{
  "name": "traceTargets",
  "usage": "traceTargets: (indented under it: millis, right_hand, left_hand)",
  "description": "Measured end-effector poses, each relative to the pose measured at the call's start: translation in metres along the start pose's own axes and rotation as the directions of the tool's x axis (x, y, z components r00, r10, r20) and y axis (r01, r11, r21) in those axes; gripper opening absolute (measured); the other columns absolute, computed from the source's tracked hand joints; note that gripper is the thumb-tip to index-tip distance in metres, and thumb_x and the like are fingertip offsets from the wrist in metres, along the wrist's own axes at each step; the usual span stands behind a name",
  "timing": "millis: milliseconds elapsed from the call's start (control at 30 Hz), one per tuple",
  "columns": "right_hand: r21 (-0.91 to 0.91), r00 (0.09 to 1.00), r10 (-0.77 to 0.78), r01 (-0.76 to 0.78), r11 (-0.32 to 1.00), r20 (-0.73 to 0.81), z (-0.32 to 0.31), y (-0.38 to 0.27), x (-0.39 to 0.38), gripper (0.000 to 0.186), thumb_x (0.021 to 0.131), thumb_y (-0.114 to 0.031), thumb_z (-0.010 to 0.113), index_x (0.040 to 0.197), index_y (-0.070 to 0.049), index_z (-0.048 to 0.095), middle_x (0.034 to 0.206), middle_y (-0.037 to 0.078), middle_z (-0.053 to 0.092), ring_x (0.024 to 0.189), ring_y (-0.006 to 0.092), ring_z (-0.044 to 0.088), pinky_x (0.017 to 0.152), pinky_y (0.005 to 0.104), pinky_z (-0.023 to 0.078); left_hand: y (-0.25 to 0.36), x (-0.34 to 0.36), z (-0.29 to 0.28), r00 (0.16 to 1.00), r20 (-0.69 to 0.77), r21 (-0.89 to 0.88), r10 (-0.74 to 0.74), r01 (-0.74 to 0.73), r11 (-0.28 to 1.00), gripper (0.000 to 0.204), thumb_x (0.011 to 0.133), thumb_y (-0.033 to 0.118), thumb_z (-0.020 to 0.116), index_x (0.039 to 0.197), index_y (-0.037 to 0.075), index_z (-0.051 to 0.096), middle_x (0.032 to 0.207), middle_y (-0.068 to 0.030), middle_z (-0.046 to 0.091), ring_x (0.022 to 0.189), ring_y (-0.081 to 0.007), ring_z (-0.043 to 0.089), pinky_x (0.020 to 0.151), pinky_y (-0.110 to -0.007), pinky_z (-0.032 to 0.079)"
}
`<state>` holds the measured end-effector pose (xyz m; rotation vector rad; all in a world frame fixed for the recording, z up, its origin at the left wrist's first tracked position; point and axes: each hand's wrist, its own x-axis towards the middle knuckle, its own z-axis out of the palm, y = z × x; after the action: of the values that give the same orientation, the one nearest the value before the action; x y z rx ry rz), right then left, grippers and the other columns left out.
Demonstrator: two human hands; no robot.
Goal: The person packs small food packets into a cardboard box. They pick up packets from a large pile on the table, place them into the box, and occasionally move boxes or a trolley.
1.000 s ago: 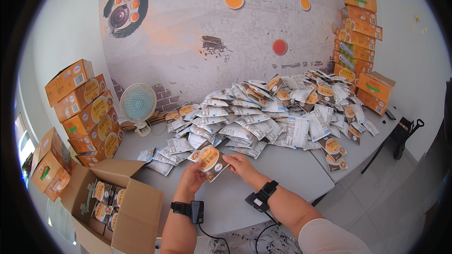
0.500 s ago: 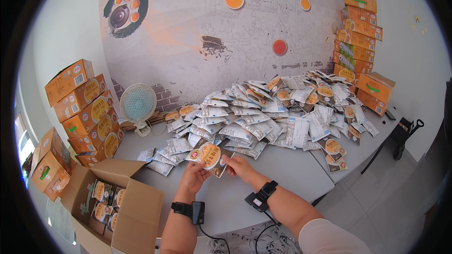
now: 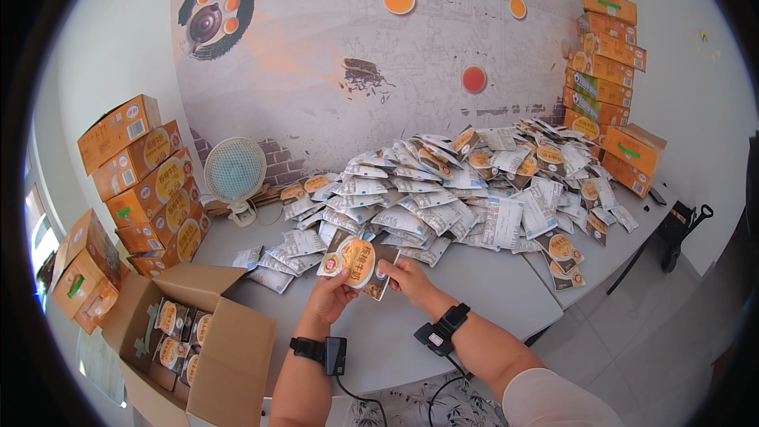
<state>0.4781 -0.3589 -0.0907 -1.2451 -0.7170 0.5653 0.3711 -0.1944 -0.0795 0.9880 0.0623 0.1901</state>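
Between my two hands, above the near part of the grey table (image 3: 443, 324), is a flat brown-and-white food pouch (image 3: 360, 263) with an orange bowl picture facing up. My left hand (image 3: 332, 295) grips its lower left edge, thumb on top. The pouch's right edge is pinched by my right hand (image 3: 409, 278). Just beyond it rises a big heap of similar pouches (image 3: 427, 205), most with their pale printed side showing. At the lower left an open cardboard box (image 3: 229, 356) holds several pouches (image 3: 171, 353) standing with their bowl pictures visible.
Orange cartons (image 3: 150, 198) are stacked at the left, beside a small white fan (image 3: 235, 172). A tall carton stack (image 3: 605, 55) rises at the back right, with another carton (image 3: 632, 158) near it. A black folded trolley (image 3: 680, 229) stands beyond the table's right edge.
The pouch stays in both hands, now tilted slightly more upright. The whole view has shifted a little; the heap and box look the same.
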Motion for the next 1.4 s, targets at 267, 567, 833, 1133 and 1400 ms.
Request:
traceTargets:
  millis: [267,567,833,1133,1400]
  right_hand:
    - [-0.050,0.990,0.083,-0.078,0.996,0.113,0.000,0.005,0.000,0.042,0.085,-0.047,0.055,0.073,-0.007,0.057,0.058,-0.002,0.048,0.049,0.0050,0.042,0.046,0.0191,0.032]
    - [-0.148,0.987,0.000,0.024,0.989,0.163,0.010,-0.011,-0.007,0.037,0.087,-0.042,0.055,0.072,-0.008,0.058,0.060,-0.005,0.048,0.052,0.0039,0.042,0.047,0.0183,0.032]
    - [-0.159,0.987,-0.025,0.051,0.986,0.160,0.006,-0.007,-0.005,0.034,0.088,-0.039,0.055,0.073,-0.008,0.059,0.062,-0.006,0.050,0.053,0.0029,0.042,0.048,0.0178,0.032]
    - [-0.141,0.991,0.024,-0.006,0.990,0.129,0.001,-0.004,-0.003,0.037,0.087,-0.043,0.055,0.074,-0.008,0.059,0.063,-0.006,0.049,0.053,0.0025,0.039,0.047,0.0178,0.031]
    - [-0.026,0.998,0.052,-0.052,0.998,0.036,0.003,-0.007,-0.005,0.042,0.086,-0.048,0.053,0.072,-0.008,0.055,0.061,-0.002,0.048,0.051,0.0034,0.042,0.045,0.0175,0.032]
  left_hand:
    - [-0.005,0.003,0.005,0.991,-0.092,-0.004,0.098,-0.099,0.995,0.026,0.084,0.017,0.061,0.106,0.006,0.054,0.088,-0.0042,0.064,0.070,-0.0119,0.060,0.060,-0.025,0.049]
    - [-0.010,0.004,-0.003,0.985,-0.046,0.066,0.167,-0.163,0.984,0.029,0.086,0.023,0.058,0.111,0.008,0.052,0.096,-0.0038,0.063,0.078,-0.0125,0.060,0.065,-0.026,0.049]
    - [-0.005,0.003,0.002,0.993,-0.054,-0.062,0.106,-0.110,0.992,0.047,0.092,0.046,0.039,0.112,0.005,0.051,0.092,-0.0085,0.064,0.074,-0.0185,0.062,0.065,-0.030,0.051]
    - [0.001,0.003,0.001,0.994,0.018,-0.106,0.111,-0.108,0.988,0.063,0.092,0.055,0.026,0.110,0.001,0.052,0.089,-0.0146,0.065,0.073,-0.0239,0.065,0.065,-0.033,0.054]
    - [-0.005,0.006,0.000,0.985,-0.032,-0.032,0.171,-0.173,0.984,0.064,0.092,0.054,0.025,0.112,-0.002,0.049,0.092,-0.0178,0.063,0.074,-0.0266,0.065,0.067,-0.035,0.054]
